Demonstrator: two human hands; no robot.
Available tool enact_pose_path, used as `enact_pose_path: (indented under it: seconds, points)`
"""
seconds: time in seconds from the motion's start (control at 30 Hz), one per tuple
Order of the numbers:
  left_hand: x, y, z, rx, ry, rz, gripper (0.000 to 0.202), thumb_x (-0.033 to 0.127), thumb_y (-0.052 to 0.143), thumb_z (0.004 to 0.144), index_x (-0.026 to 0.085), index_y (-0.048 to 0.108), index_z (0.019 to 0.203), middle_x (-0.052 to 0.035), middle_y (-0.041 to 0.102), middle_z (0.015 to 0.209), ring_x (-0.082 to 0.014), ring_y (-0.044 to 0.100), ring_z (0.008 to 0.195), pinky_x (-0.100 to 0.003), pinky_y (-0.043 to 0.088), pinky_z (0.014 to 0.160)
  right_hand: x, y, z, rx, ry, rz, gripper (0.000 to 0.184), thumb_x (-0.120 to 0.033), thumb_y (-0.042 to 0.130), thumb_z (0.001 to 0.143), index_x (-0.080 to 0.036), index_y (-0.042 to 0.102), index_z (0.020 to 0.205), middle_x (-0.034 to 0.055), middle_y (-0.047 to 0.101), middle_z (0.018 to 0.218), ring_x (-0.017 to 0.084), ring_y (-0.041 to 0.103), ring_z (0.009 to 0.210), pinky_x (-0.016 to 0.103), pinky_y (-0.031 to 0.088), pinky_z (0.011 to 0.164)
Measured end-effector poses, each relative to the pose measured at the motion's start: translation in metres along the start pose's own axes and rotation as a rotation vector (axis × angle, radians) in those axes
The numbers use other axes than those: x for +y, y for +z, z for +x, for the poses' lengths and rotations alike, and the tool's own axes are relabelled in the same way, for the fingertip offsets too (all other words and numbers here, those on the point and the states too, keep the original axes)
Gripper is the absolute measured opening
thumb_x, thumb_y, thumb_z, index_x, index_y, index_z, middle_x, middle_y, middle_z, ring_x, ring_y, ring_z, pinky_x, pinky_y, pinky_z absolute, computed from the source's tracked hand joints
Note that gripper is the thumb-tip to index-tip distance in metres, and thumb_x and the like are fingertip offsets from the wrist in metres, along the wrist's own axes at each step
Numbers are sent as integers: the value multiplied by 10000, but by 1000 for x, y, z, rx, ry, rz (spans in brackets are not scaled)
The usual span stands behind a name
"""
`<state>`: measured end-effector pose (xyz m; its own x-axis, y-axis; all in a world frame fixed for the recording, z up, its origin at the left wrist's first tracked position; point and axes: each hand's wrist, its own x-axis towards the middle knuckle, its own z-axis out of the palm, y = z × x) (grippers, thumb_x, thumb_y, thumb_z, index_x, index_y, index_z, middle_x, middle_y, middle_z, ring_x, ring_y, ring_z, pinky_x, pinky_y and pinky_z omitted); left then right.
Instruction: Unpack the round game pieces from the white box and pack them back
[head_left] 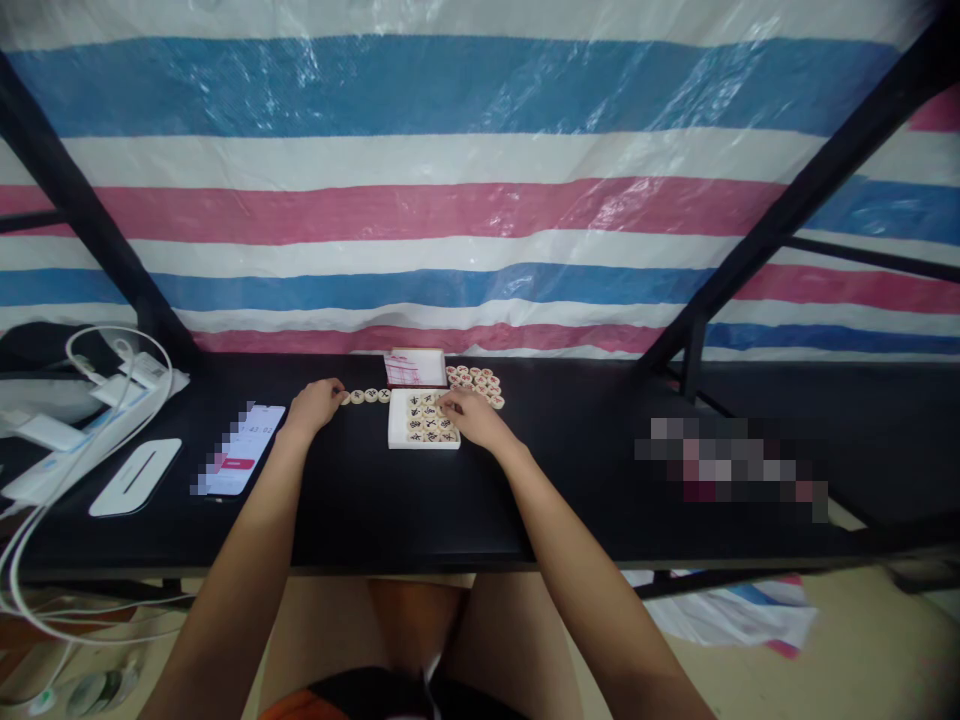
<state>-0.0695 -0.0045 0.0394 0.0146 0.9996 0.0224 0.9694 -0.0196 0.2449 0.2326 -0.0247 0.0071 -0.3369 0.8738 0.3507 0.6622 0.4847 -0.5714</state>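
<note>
Light pinch, tidy row of discs (371,396)

Left hand (319,403) curls at the row's left end on the desk (352,520); right hand (466,408) is over the black-marked pieces (430,411) in the white box (398,422). Can't tell if either's gripping. I'd pinch rims lightly so neighbours don't shift.

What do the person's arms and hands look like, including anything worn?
The left hand and right hand are ungloved; the left forearm and right forearm are bare and tapering, without visible sleeves, watches or bracelets. Rings would be too small to see.
</note>
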Motion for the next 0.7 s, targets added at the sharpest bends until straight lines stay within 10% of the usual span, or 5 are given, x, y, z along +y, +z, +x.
enact_pose_path:
  seconds: [0.27,0.47,0.7]
  points:
    - [31,2,-12,196,198,-23,338,340,427,911,187,632,1133,-114,595,1098,-252,542,1040,-342,442,887,0,0,0,-9,5,14,191,-80,537,826,-161,694,899,47,607,869,127,532,725,290,420,786]
    - [72,18,-23,115,593,-135,321,332,422,931,161,654,1075,-91,623,1040,-227,527,995,-360,412,923,2,1,1,-11,-6,-1,215,-48,528,821,-159,690,910,51,610,876,135,541,752,296,427,801]
    - [75,37,-17,78,686,-77,295,301,431,928,176,675,1033,-97,657,1019,-236,546,1002,-377,402,931,3,1,1,-4,-26,-2,228,-49,522,828,-169,691,926,55,603,890,150,544,814,313,418,837]
